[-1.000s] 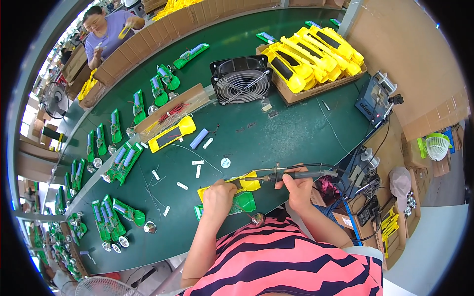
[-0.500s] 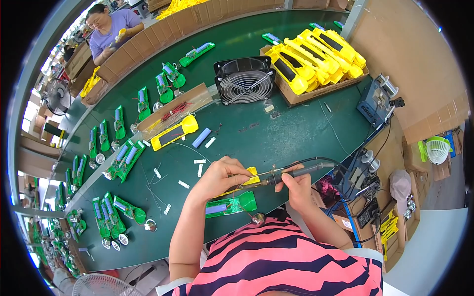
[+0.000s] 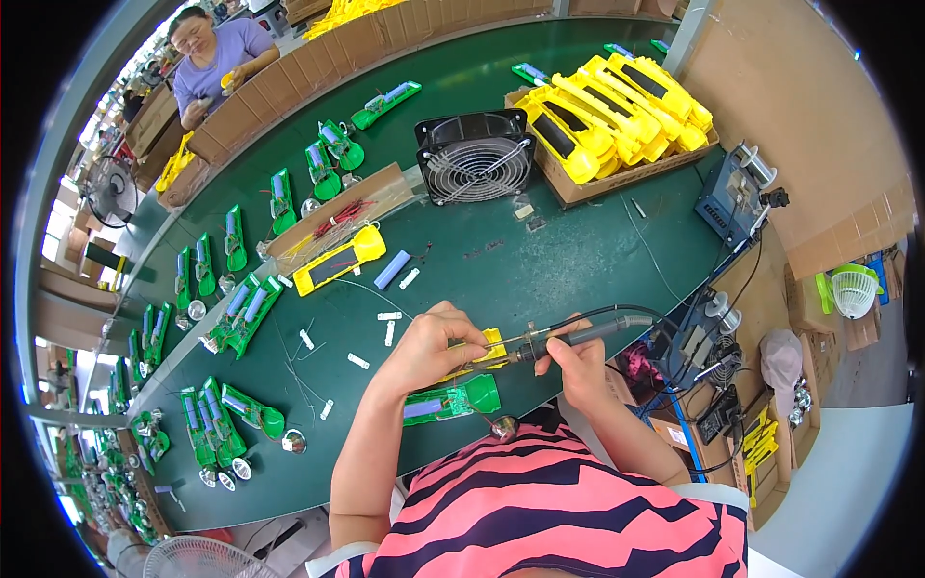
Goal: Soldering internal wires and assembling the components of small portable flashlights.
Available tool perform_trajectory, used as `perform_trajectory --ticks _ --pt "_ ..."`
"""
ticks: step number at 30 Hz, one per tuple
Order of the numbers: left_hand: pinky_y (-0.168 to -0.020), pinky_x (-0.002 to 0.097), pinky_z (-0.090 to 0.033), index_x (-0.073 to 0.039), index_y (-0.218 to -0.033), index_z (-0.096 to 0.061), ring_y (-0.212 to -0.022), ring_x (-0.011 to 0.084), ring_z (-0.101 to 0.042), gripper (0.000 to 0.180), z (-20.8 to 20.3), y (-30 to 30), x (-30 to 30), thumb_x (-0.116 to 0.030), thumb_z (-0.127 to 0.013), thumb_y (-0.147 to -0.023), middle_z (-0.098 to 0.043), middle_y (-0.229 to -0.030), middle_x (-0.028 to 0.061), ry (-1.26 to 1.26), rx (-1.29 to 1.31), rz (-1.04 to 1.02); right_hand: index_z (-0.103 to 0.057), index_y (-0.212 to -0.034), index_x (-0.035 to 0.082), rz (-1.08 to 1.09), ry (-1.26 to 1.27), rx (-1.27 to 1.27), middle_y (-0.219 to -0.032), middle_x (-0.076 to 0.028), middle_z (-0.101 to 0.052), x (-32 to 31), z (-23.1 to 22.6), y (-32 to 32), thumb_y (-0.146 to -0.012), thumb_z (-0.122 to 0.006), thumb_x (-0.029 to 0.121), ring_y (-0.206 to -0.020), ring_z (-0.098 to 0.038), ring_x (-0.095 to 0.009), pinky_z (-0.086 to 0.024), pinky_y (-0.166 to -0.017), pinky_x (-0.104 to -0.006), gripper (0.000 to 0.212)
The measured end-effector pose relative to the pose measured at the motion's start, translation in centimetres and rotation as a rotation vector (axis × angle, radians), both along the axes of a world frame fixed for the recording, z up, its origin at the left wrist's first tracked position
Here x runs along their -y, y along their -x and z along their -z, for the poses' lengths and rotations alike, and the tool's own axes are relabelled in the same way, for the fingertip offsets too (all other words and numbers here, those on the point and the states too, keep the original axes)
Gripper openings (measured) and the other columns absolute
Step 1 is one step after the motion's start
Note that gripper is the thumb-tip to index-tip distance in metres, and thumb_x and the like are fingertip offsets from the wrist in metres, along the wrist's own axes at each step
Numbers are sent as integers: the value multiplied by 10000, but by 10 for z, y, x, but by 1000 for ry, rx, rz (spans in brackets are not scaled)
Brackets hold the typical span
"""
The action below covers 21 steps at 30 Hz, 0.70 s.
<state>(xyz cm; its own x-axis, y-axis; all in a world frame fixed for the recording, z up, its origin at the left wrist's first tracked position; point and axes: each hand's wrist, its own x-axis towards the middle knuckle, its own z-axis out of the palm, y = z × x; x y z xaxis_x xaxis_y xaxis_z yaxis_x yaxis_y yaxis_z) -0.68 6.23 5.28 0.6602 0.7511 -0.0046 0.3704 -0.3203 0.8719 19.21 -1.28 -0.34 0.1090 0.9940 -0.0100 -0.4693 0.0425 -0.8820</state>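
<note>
My right hand (image 3: 578,372) is closed around the dark handle of a soldering iron (image 3: 590,333). A thin metal feed tube runs along the iron, which points left. At its tip, the fingers of my left hand (image 3: 424,354) are pinched together over a yellow plastic casing (image 3: 494,351); what they grip is hidden. Just nearer to me lies a green casing half (image 3: 474,393) with a blue cell, a circuit board and thin wires. A round metal lamp cup (image 3: 503,429) sits at its right end, by the table's near edge.
Several green casings with cells (image 3: 214,419) lie along the left. A cardboard tray (image 3: 337,217) holds red wires beside a yellow casing (image 3: 342,262). A black fan (image 3: 477,159) and a box of yellow casings (image 3: 617,120) stand behind. Solder spools and a blue-grey unit (image 3: 729,207) flank the right.
My hands stay at nearly the same spot, with only a slight shift of the left hand and the iron. Across the table, a co-worker's head and hands have moved a little.
</note>
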Motion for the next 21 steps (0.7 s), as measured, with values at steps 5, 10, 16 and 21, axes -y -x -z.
perform_trajectory --ticks 5,10,16,21 --pt "-677 290 -399 -18 -757 -641 -754 180 -486 104 -3 1 2 -53 -654 -661 -574 -699 53 30 -14 -7 -457 -860 13 -2 -32 -35 -670 -86 -560 1 -2 1 -788 -551 12 -540 -565 -140 -471 -492 -258 119" --pt "-668 296 -414 -7 -817 -626 -737 190 -513 128 -1 7 13 -67 -623 -704 -585 -724 64 -69 49 -102 -465 -866 10 9 -47 20 -690 -98 -568 2 0 -3 -791 -544 8 -549 -570 -149 -482 -524 -266 109" --pt "-601 336 -443 -11 -766 -611 -672 261 -574 126 12 15 58 -111 -623 -690 -604 -717 117 -240 -289 -446 -460 -962 16 -94 -314 522 -777 -112 -604 -12 3 -11 -787 -573 55 -722 -608 -196 -487 -651 -296 213" --pt "-623 346 -433 -27 -721 -608 -685 261 -564 80 51 -2 76 -69 -635 -658 -593 -706 100 -338 -248 -547 -436 -1088 80 -381 -581 1042 -1080 -110 -516 -41 1 -6 -638 -681 63 -945 -532 -296 -256 -995 -470 513"
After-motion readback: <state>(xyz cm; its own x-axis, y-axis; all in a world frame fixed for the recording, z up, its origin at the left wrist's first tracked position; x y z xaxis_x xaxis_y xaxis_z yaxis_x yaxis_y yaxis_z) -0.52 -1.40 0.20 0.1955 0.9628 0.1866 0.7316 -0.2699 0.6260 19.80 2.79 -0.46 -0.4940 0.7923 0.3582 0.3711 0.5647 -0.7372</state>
